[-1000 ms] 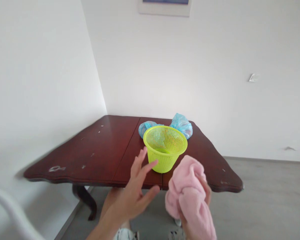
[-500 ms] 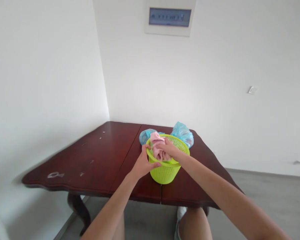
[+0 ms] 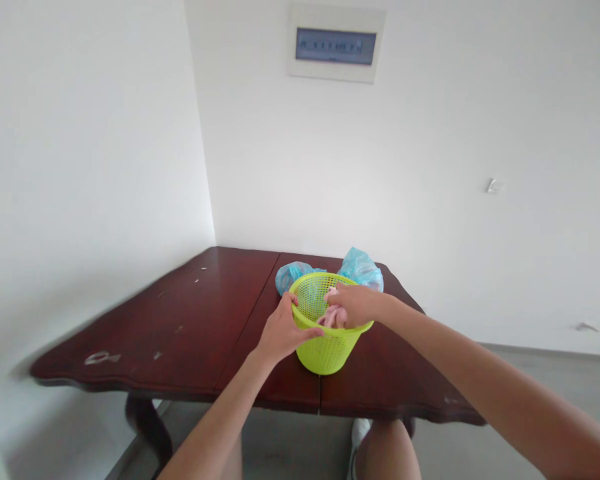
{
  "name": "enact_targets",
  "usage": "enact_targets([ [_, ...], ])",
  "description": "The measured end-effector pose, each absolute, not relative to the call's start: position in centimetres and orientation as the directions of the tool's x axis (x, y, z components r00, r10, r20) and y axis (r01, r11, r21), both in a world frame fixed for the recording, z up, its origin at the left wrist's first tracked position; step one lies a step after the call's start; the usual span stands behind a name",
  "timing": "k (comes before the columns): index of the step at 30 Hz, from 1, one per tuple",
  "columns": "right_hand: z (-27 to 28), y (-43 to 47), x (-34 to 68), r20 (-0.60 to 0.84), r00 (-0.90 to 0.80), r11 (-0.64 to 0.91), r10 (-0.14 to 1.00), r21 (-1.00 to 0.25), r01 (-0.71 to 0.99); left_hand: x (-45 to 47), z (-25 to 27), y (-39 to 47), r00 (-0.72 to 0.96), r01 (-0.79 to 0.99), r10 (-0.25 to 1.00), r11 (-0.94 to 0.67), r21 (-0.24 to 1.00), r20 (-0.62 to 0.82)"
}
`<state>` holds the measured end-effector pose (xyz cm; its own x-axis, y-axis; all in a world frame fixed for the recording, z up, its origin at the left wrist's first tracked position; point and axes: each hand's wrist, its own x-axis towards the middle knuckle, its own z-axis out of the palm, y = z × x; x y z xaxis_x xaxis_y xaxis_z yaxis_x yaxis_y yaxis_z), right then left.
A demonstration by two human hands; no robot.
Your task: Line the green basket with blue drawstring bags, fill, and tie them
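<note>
A bright yellow-green perforated plastic basket [image 3: 327, 355] stands upright on the dark red wooden table [image 3: 190, 320]. My left hand [image 3: 283, 328] grips its rim at the near left, thumb along the front and fingers over the left edge. Inside the basket's mouth, my right hand [image 3: 359, 305] is closed on a crumpled pink cloth [image 3: 334, 316]. Part of the cloth hangs below the fingers, and the basket wall hides its lowest part.
Behind the basket lie two blue plastic bags, a flatter bag [image 3: 290, 275] at left and a taller bag [image 3: 361, 268] at right. White walls border the table at the left and back. A breaker panel [image 3: 336, 47] is set high in the back wall.
My right hand has lowered the pink cloth from the rim's left side into the basket, moving right. My left hand keeps its hold on the rim. The whole view has shifted slightly.
</note>
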<state>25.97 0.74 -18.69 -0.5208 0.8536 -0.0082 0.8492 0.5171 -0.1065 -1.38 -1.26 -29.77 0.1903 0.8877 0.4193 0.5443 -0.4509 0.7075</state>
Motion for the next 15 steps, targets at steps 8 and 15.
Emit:
enact_targets([
  [8, -20.9, 4.0, 25.8, 0.068, -0.883, 0.804, 0.465, 0.385, 0.453, -0.9, -31.2, -1.2, 0.224, 0.443, 0.834, -0.548, 0.709, 0.504],
  [15, -23.4, 5.3, 25.4, 0.007, -0.696, 0.695, 0.718, -0.053, 0.717, 0.3, -30.9, -2.6, 0.195, 0.455, 0.846, -0.526, 0.719, 0.496],
])
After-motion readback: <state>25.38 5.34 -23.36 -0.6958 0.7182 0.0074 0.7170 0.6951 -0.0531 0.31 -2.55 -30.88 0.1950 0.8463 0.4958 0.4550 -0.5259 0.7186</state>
